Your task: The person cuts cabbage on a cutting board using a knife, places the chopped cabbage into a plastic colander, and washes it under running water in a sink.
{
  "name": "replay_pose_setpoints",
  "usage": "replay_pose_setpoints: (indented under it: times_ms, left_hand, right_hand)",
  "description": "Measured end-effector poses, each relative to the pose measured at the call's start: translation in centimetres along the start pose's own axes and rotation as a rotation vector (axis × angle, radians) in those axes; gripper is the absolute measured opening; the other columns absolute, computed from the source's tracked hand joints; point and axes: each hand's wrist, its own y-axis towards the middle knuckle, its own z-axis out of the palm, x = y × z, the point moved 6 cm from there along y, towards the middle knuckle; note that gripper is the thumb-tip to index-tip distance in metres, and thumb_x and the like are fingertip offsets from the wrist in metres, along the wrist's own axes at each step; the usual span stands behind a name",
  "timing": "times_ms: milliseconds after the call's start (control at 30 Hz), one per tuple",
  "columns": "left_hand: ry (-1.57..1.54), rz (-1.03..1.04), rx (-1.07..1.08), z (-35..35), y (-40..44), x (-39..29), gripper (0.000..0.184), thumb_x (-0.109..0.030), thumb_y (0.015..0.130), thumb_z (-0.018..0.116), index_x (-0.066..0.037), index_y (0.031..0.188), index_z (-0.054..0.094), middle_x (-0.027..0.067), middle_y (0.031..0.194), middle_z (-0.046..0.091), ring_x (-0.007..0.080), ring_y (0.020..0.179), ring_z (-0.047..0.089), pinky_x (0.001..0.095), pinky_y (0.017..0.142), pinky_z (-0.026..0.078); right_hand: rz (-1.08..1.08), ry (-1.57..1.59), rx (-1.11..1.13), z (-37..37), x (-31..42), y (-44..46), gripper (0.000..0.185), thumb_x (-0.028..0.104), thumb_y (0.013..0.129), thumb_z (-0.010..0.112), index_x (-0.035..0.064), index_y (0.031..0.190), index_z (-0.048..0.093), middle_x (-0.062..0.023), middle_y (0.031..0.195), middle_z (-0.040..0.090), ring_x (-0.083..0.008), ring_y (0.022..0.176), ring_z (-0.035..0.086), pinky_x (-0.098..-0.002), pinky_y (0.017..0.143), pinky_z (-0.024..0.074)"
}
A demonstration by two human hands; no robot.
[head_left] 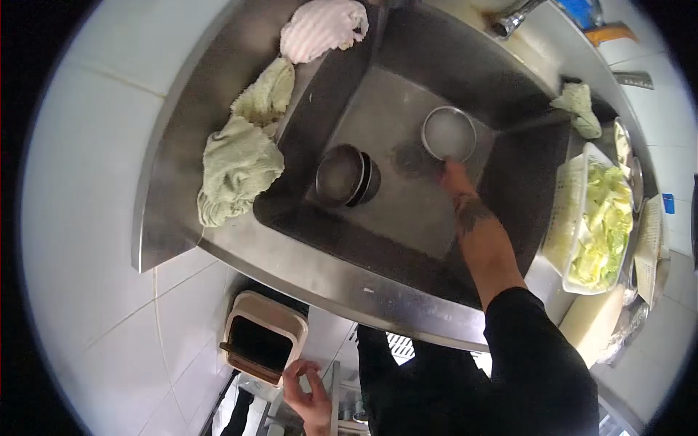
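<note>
Over the floor of the deep sink (392,109), my right hand (456,179) is closed on the near rim of a round metal bowl (448,131). The bowl's pale, greyish inside faces me. To its left, dark round bowls (339,176) lie close together in the sink, partly overlapping. My left hand (308,396) hangs outside the sink, below its front edge, with loosely bent fingers and nothing visible in them. It is close to a bin with a beige rim (297,320).
Green cloths (240,167) and a pinkish cloth (323,29) lie along the left ledge. A faucet (512,18) projects at the back. On the right stand a white basket (567,211) of cut lettuce (605,225) and another green cloth (579,110).
</note>
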Motion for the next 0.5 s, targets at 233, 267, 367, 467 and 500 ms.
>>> replay_pose_setpoints:
  times_ms: [233, 267, 367, 467, 500]
  left_hand:
    - [0.007, 0.012, 0.027, 2.1, 2.7, -4.7, 0.016, 0.009, 0.083, 0.050, 0.003, 0.095, 0.059, 0.0118, 0.080, 0.064, 0.0196, 0.073, 0.062, 0.0300, 0.069, 0.049]
    - [0.039, 0.047, 0.076, 2.4, 3.1, -5.4, 0.016, 0.009, 0.083, 0.050, 0.003, 0.094, 0.060, 0.0119, 0.080, 0.064, 0.0197, 0.073, 0.062, 0.0300, 0.069, 0.049]
    - [0.001, 0.068, 0.132, 3.1, 4.8, -6.2, 0.014, 0.008, 0.083, 0.053, 0.002, 0.092, 0.061, 0.0118, 0.081, 0.066, 0.0199, 0.073, 0.063, 0.0300, 0.069, 0.049]
    - [-0.007, 0.109, 0.181, 3.7, 7.2, -6.3, 0.014, 0.008, 0.083, 0.054, 0.001, 0.092, 0.061, 0.0113, 0.082, 0.067, 0.0202, 0.073, 0.063, 0.0300, 0.069, 0.050]
    - [0.002, 0.141, 0.229, 4.0, 8.1, -6.5, 0.013, 0.007, 0.086, 0.051, 0.002, 0.094, 0.060, 0.0106, 0.083, 0.065, 0.0177, 0.074, 0.061, 0.0283, 0.070, 0.049]
  right_hand:
    - [-0.419, -0.335, -0.557, -3.1, 11.1, -4.0, 0.029, 0.012, 0.075, 0.068, 0.0023, 0.101, 0.061, -0.0152, 0.108, 0.060, -0.0355, 0.096, 0.060, -0.0467, 0.084, 0.0480]
    - [-0.522, -0.532, -0.611, -2.9, 13.6, -6.1, 0.026, 0.010, 0.074, 0.068, 0.0024, 0.098, 0.061, -0.0148, 0.108, 0.059, -0.0354, 0.095, 0.059, -0.0464, 0.084, 0.0478]
    - [-0.787, -0.991, -0.762, -2.5, 19.1, -12.9, 0.023, 0.005, 0.072, 0.066, 0.0017, 0.094, 0.061, -0.0148, 0.109, 0.057, -0.0350, 0.096, 0.057, -0.0452, 0.085, 0.0464]
    - [-1.022, -0.676, -0.655, -3.2, 20.9, -16.5, 0.023, -0.001, 0.069, 0.060, 0.0011, 0.092, 0.062, -0.0161, 0.119, 0.049, -0.0348, 0.102, 0.051, -0.0461, 0.086, 0.0444]
    - [-0.978, -0.492, -0.525, -3.0, 20.9, -17.4, 0.022, -0.002, 0.069, 0.060, 0.0014, 0.090, 0.062, -0.0153, 0.116, 0.049, -0.0346, 0.101, 0.051, -0.0430, 0.085, 0.0448]
